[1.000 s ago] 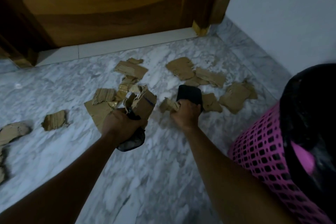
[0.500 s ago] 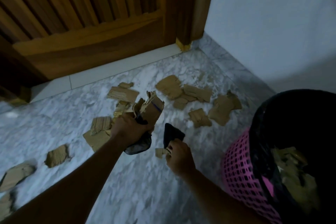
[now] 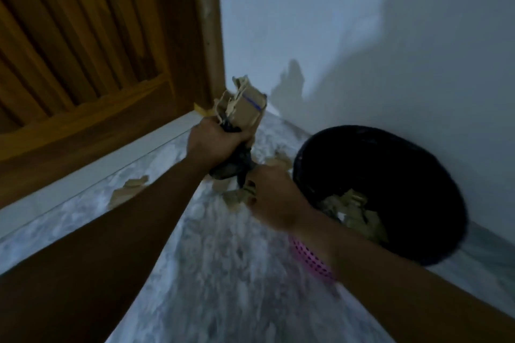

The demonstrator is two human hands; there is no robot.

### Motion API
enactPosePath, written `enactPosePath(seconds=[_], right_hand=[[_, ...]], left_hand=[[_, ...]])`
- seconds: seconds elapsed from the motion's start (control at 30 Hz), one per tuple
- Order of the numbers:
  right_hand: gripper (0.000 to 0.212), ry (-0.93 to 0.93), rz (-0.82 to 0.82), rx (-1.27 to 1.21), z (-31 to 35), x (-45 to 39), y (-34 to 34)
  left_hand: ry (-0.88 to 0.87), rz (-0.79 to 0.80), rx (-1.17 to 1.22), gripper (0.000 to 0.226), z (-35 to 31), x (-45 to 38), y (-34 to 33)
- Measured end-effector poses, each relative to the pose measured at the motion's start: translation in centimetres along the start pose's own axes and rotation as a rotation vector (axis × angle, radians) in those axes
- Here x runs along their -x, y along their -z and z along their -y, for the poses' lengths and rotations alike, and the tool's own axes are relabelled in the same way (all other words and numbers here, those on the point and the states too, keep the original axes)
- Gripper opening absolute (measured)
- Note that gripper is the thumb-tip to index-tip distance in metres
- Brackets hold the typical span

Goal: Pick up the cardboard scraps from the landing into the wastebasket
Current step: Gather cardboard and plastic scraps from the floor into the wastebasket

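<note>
My left hand [image 3: 216, 139] is raised above the floor and grips a bunch of torn cardboard scraps [image 3: 243, 104] together with a dark cloth-like thing [image 3: 232, 166] that hangs below the fist. My right hand [image 3: 274, 199] is closed just left of the wastebasket rim, with small scraps [image 3: 237, 199] and a dark piece at its fingers. The pink wastebasket [image 3: 312, 262] with a black liner [image 3: 390, 175] stands at the right and holds cardboard pieces [image 3: 354, 213]. More scraps [image 3: 128, 189] lie on the marble floor by the door.
A wooden door [image 3: 83, 50] and its frame fill the upper left, with a pale threshold strip [image 3: 92, 170] below. A white wall [image 3: 362, 36] runs behind the wastebasket. Marble floor [image 3: 223, 273] lies between my arms.
My view has swung up and right. My left hand rose with its bunch of scraps, and my right hand moved with its scraps toward the wastebasket rim.
</note>
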State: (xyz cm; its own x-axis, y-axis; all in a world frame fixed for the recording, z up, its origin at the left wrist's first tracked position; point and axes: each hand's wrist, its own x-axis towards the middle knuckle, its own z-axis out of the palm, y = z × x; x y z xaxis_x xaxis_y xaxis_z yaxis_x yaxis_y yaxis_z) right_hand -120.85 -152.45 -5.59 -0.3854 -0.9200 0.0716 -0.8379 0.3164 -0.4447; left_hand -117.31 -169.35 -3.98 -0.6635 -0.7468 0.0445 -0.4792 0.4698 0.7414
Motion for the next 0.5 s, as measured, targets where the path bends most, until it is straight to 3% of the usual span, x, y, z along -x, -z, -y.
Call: enactPosePath(seconds=[0.2,0.3,0.4,0.5], right_hand=[[0.027,-0.15,-0.345,0.097,-5.1,7.0,10.4],[0.024,-0.248,-0.406,0.093,-9.0,10.6,11.9],[0.019,-0.36,-0.219,0.06,-11.9,12.6,11.9],[0.065,-0.545,0.053,0.114,-13.7,13.7,11.4]], left_hand=[[-0.245,0.136,0.166,0.044,-13.0,2.2,-3.2],[-0.271,0.276,0.131,0.05,-16.3,3.6,-6.7],[-0.291,0.499,-0.02,0.061,-16.1,4.6,-10.9],[-0.274,0.729,-0.254,0.091,-14.4,5.5,-13.9]])
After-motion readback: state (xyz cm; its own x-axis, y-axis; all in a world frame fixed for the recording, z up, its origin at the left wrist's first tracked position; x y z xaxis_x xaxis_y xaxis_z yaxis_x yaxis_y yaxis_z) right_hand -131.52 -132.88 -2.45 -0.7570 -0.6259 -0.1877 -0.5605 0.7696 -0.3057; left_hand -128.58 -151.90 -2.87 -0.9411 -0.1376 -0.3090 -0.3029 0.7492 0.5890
